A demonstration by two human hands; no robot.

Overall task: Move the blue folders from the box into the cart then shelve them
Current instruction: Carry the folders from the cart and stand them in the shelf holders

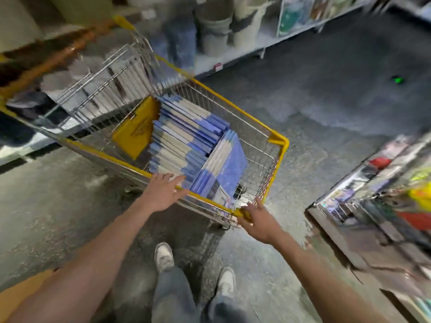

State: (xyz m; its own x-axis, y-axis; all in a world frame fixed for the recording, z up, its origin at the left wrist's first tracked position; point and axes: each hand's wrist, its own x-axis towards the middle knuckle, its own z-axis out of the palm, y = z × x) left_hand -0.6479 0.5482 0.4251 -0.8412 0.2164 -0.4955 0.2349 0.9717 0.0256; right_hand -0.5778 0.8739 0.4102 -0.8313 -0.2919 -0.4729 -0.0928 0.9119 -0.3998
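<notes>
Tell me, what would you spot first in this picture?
The yellow-rimmed wire cart in the middle of the aisle, packed with rows of blue folders standing on edge. Next, the left hand and right hand at its near rim.

Grey speckled floor (326, 113) all round. Standing on it at centre, a wire cart (277, 141), yellow-rimmed. Inside, blue folders (186, 141) packed upright in rows, a few leaning at 5 o'clock; yellow flap (137, 129) just beside them at 9 o'clock. At 12 o'clock a shelf (233, 58) bearing buckets (214, 31). At 4 o'clock a blurred rack (373, 206). Cardboard (21, 292) on the floor at 8 o'clock.
</notes>
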